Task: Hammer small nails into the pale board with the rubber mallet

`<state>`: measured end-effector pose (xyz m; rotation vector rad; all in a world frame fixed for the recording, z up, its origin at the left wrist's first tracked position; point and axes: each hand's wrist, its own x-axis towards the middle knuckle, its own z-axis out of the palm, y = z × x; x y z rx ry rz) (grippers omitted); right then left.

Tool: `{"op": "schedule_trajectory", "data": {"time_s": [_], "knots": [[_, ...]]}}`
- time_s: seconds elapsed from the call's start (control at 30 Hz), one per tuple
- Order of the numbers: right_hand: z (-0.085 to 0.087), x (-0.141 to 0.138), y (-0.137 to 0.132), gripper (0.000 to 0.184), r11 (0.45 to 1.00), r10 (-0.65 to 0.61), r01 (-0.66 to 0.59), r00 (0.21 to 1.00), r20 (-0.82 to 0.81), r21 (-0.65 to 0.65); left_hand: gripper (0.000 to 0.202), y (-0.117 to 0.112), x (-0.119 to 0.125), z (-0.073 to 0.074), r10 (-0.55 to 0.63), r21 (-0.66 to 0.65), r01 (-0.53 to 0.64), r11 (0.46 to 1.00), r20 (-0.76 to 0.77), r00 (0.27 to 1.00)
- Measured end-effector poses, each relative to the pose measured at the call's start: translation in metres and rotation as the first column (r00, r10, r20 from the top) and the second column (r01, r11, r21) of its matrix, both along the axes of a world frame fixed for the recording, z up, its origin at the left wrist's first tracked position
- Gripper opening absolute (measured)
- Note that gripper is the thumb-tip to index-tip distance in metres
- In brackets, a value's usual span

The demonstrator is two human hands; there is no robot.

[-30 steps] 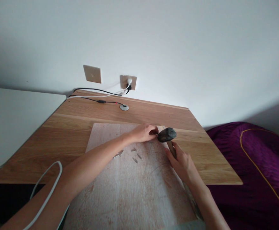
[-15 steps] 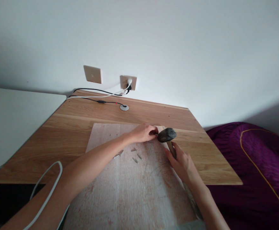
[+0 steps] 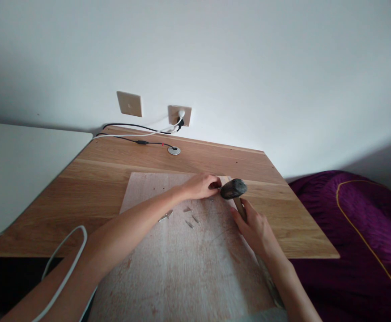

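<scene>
Board (image 3: pixel 175 268), pale and scuffed, lying flat from the middle of the frame down to the bottom edge. Likely stiff and steady, with some heft; best held by its side edges, well clear of any blow. Left hand (image 3: pixel 200 185) a little below centre, over the board's far right corner, fingers curled in narrow beside the hammer head; small glint at the tips, but cannot tell about anything held there. Right hand (image 3: pixel 255 226) right of centre, wrapped round the handle of the hammer (image 3: pixel 234 189), close up under the dark, tilted head. Probably head-heavy, hard and rigid; to be held low on the handle for force, high up like this for light, careful taps. Nails (image 3: pixel 189 223) scattered on the board near mid-frame: presumably light, stiff and apt to roll, best pinched by the shank. No brand or lettering readable on board or hammer; faint mark on the left wall plate (image 3: pixel 129 103), upper left of the frame, too small to make out.
</scene>
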<state>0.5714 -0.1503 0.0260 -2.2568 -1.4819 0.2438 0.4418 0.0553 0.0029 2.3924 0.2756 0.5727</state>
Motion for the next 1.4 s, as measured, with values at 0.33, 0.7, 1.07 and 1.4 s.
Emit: {"op": "schedule_trajectory", "data": {"time_s": [0.33,0.7,1.07,1.4], "knots": [[-0.0005,0.0001,0.0003,0.051,1.000,-0.004,0.004,1.000,0.015,-0.013,0.011,-0.0005,-0.0007,0.0007,-0.016,-0.020,0.016,1.000,0.017,1.000],[-0.0033,0.0015,-0.0003,0.045,0.999,0.030,-0.030,1.000,0.005,0.042,0.012,-0.0013,-0.0005,0.0021,-0.004,0.032,0.004,0.999,0.003,1.000],[-0.0017,0.0015,0.0001,0.048,1.000,0.020,-0.020,1.000,-0.022,0.017,0.013,-0.0023,-0.0010,0.0005,-0.012,0.054,0.011,0.998,0.028,1.000],[0.0010,0.0098,0.0007,0.037,0.992,0.122,-0.122,0.992,0.005,0.012,0.016,-0.0011,-0.0002,-0.0013,-0.006,0.041,0.005,0.999,0.024,1.000]]}}
